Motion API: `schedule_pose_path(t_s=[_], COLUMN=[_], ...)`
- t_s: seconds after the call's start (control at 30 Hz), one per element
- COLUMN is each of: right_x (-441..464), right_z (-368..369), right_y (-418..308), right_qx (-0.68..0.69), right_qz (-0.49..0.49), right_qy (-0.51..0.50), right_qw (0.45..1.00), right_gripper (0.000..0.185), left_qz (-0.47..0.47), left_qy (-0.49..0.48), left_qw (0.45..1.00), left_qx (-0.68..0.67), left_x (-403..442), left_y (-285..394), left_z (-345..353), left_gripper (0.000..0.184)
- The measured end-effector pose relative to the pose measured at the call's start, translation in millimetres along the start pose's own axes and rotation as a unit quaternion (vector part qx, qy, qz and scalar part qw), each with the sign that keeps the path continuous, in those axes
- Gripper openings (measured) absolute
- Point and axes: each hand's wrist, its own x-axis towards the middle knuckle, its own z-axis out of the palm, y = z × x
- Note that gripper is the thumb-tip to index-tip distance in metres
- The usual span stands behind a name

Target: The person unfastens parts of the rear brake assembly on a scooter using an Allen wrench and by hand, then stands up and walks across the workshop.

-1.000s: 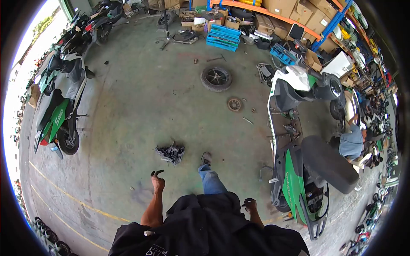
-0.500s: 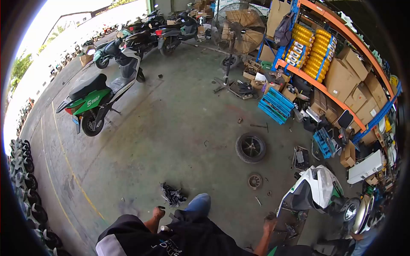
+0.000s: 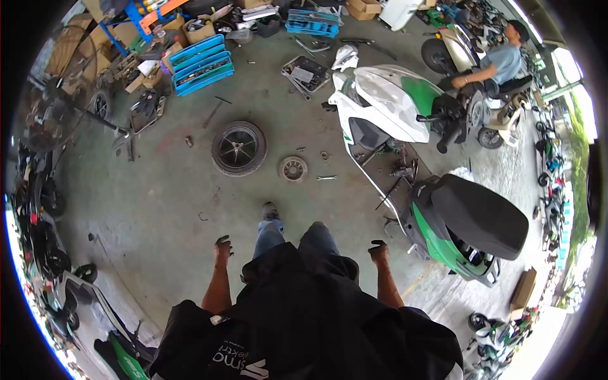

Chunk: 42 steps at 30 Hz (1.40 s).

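My left hand (image 3: 223,249) hangs beside my leg over the floor, its darkened fingers loosely bent and apart, holding nothing. On the other side, my right hand (image 3: 379,252) also hangs free with fingers apart, nearest the partly dismantled white and green scooter (image 3: 392,104), without touching it. Ahead of my feet lies a black wheel with its tyre (image 3: 239,149). Beside it are a round brown hub (image 3: 293,169) and a small wrench (image 3: 327,178). The scooter's black seat (image 3: 479,215) is on my right.
Blue toolboxes (image 3: 202,65) and cardboard boxes line the far side. A tray (image 3: 306,74) with metal parts lies near the scooter's front. A person in a grey shirt (image 3: 502,65) sits by another scooter at upper right. A pedestal fan (image 3: 57,95) stands at left.
My view has swung right, so the wheel, hub and dismantled scooter now lie ahead. The green-tailed scooter has shifted to the lower left. My hands remain low at my sides.
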Motion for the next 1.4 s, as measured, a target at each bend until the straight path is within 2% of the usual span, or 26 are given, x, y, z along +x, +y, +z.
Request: schedule_pose_path(t_s=[0.07, 0.13, 0.2, 0.27, 0.33, 0.4, 0.47, 0.5, 0.6, 0.63, 0.67, 0.7, 0.73, 0.77, 0.8, 0.87, 0.93, 1.0, 1.07, 1.13, 1.17, 1.2, 1.33, 1.4], right_x=[-46.8, -80.5, -94.9, -121.2, -110.3, -85.9, -33.3, -30.4, 9.3, 26.7, 38.7, 53.7, 86.4, 108.4, 172.4, 168.9, 176.1, 155.2, 138.3, 146.8, 142.5, 143.1, 144.9, 130.1], right_z=[16.6, 39.4, 90.4, 87.3, 78.5, 79.2, 44.9, -13.5, -141.6, -177.7, -212.5, -239.9, -256.3, -273.1, -271.1, -273.0, -267.1, -262.5, -255.3, -257.4, -257.6, -257.0, -257.0, -252.6], right_y=[5.9, 10.9, 69.4, 25.9, -8.8, -27.9, -62.0, -149.4, -284.2, -307.0, -334.3, -364.7, -352.5, -374.8, -355.7, -360.3, -329.2, -308.4, -263.0, -208.8, -205.9, -209.1, -234.9, -294.6], right_qx=[-0.012, -0.027, 0.020, 0.000, -0.029, -0.006, 0.158, 0.297, 0.559, 0.598, 0.558, 0.561, 0.316, 0.390, 0.090, 0.065, -0.053, -0.057, 0.016, -0.021, -0.037, -0.052, -0.018, 0.057], right_qz=[0.070, 0.183, 0.211, 0.214, 0.200, 0.156, 0.186, 0.187, 0.061, -0.019, -0.082, -0.052, -0.213, -0.050, -0.050, -0.014, -0.115, 0.000, -0.065, -0.026, 0.004, 0.035, 0.054, -0.004], right_qy=[-0.006, -0.048, -0.072, -0.073, -0.077, 0.081, 0.082, 0.074, 0.146, 0.149, 0.151, 0.169, 0.198, 0.168, 0.302, 0.295, 0.377, 0.303, 0.305, 0.340, 0.346, 0.349, 0.309, 0.286], right_qw=[0.997, 0.982, 0.975, 0.974, 0.976, 0.984, 0.966, 0.934, 0.814, 0.787, 0.812, 0.808, 0.903, 0.904, 0.948, 0.953, 0.918, 0.951, 0.950, 0.940, 0.938, 0.935, 0.949, 0.957], right_gripper=[0.036, 0.036, 0.035, 0.036, 0.039, 0.047, 0.047, 0.046, 0.058, 0.068, 0.067, 0.061, 0.051, 0.042, 0.039, 0.039, 0.036, 0.030, 0.026, 0.027, 0.028, 0.030, 0.032, 0.034], left_qz=[0.048, 0.076, 0.089, 0.099, 0.091, 0.088, 0.057, 0.036, -0.004, -0.019, -0.019, -0.013, -0.007, -0.012, -0.015, -0.020, -0.016, -0.026, -0.049, -0.059, -0.070, -0.081, -0.073, -0.069], left_qy=[-0.017, -0.026, -0.043, -0.042, -0.077, -0.079, -0.159, -0.173, -0.190, -0.205, -0.199, -0.185, -0.172, -0.168, -0.153, -0.134, -0.107, -0.091, -0.079, -0.068, -0.071, -0.073, -0.065, -0.077], left_qw=[0.998, 0.996, 0.995, 0.994, 0.993, 0.993, 0.982, 0.977, 0.967, 0.963, 0.965, 0.970, 0.975, 0.976, 0.982, 0.988, 0.993, 0.995, 0.995, 0.996, 0.995, 0.994, 0.995, 0.995], left_qx=[-0.047, -0.040, -0.020, -0.013, 0.007, 0.020, 0.082, 0.122, 0.168, 0.174, 0.171, 0.156, 0.140, 0.135, 0.108, 0.076, 0.048, 0.026, 0.035, 0.018, 0.020, 0.023, 0.019, 0.001], left_x=[25.2, 42.4, 40.6, 44.9, 48.1, 54.8, 73.3, 80.3, 78.1, 76.5, 76.6, 76.3, 76.0, 78.1, 79.9, 84.6, 83.6, 80.2, 79.2, 73.7, 71.8, 68.5, 61.3, 56.0], left_y=[69.1, 131.7, 183.9, 206.2, 212.2, 204.5, 183.5, 172.7, 157.0, 155.7, 155.1, 152.8, 150.3, 148.5, 138.8, 132.6, 124.7, 117.4, 104.6, 95.9, 90.8, 84.6, 72.0, 73.9], left_z=[-5.8, 2.3, 18.8, 27.4, 37.7, 49.1, 53.2, 55.1, 48.6, 44.5, 39.0, 33.0, 29.0, 23.6, 9.3, -5.7, -17.3, -23.8, -26.7, -25.9, -26.3, -27.3, -29.9, -28.4], left_gripper=[0.039, 0.038, 0.037, 0.037, 0.035, 0.036, 0.040, 0.041, 0.043, 0.043, 0.043, 0.042, 0.042, 0.042, 0.041, 0.040, 0.039, 0.039, 0.039, 0.039, 0.039, 0.040, 0.041, 0.042])
